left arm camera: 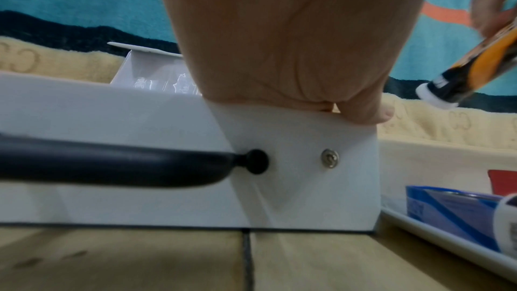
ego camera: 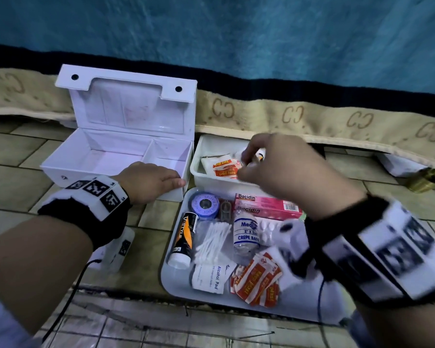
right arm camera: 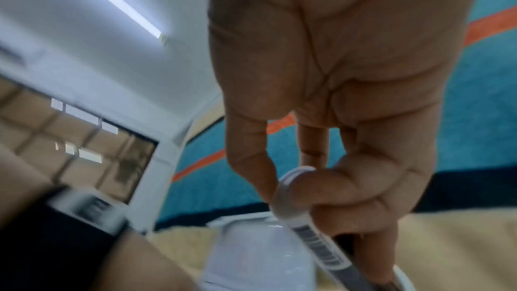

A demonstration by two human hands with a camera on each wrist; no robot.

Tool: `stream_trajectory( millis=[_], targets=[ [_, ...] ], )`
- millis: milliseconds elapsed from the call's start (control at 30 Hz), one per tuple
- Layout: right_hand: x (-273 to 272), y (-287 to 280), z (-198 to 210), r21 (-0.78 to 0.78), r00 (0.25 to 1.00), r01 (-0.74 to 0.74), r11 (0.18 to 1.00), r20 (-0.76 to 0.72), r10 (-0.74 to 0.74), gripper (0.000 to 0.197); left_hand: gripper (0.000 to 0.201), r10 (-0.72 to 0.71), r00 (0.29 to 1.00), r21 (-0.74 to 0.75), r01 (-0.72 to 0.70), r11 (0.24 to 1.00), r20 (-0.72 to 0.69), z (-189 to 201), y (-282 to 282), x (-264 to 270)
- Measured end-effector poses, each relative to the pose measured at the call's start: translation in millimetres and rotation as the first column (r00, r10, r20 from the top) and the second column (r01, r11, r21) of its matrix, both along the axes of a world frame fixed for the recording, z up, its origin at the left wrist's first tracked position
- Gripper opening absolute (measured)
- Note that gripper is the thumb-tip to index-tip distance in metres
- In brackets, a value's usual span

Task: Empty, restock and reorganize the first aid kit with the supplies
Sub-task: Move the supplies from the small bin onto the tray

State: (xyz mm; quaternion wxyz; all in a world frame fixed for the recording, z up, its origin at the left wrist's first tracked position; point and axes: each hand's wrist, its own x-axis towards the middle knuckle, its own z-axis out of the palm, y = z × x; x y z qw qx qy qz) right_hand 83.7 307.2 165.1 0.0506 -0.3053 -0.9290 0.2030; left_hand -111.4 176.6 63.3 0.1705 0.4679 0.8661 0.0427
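The first aid kit (ego camera: 116, 156) stands open on the tiled floor (ego camera: 15, 156), lid upright, both compartments bare. The left hand (ego camera: 148, 180) grips the kit's front right corner, fingers (left arm camera: 360, 114) curled over the rim. The right hand (ego camera: 281, 169) hovers above the white bin (ego camera: 199, 169), just right of the kit; its fingers (right arm camera: 335, 185) pinch a black-and-orange tube with a white cap (left arm camera: 475, 70). Plaster packets (ego camera: 225, 168) lie in the bin. In front of the bin, the white tray (ego camera: 176, 280) holds another tube (ego camera: 183, 239), blue tape (ego camera: 204, 204), cotton swabs (ego camera: 211, 242), a crepe bandage (ego camera: 246, 234), a Bacidin box (ego camera: 266, 205), an alcohol pad (ego camera: 211, 278) and more plasters (ego camera: 256, 280).
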Motion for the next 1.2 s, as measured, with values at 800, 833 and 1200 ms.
stream_trajectory(
  millis=[800, 833, 1200],
  targets=[
    [-57, 55, -39, 0.214, 0.845, -0.223, 0.951, 0.529, 0.079, 0.028, 0.041, -0.027, 0.999, -0.019, 0.027, 0.999, -0.018, -6, -1, -5],
    [-61, 60, -46, 0.198, 0.783, -0.298, 0.934, 0.61, 0.121, 0.029, 0.041, -0.029, 0.999, -0.024, 0.028, 0.999, -0.017, -6, -2, -6],
    [-60, 62, -55, 0.236, 0.861, -0.17, 0.957, 0.507, 0.028, 0.016, 0.042, -0.029, 0.999, -0.015, 0.029, 0.999, -0.016, -7, -1, -7]
  ],
)
